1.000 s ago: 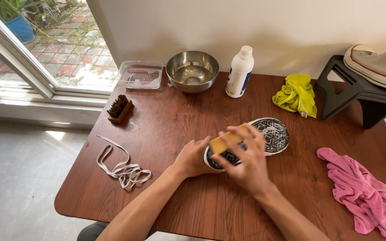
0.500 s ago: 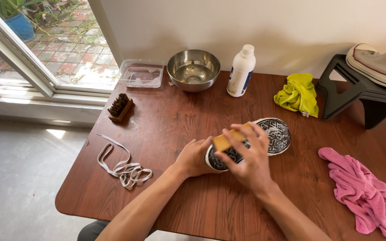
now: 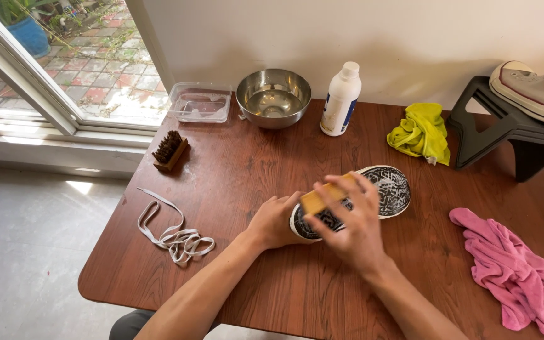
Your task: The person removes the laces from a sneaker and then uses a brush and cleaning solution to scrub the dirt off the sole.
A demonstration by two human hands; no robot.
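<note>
The right hand (image 3: 351,230) is blurred and covers the middle of the upturned shoe (image 3: 382,189), so only the heel and toe ends of its sole show. The wooden brush (image 3: 322,198) shows only as a tan block; its bristles are hidden against the shoe. The left hand (image 3: 275,220) hides the shoe's heel side. Right of the shoe, the sneaker (image 3: 533,88) on the black stool (image 3: 505,129) is cut off by the frame edge.
</note>
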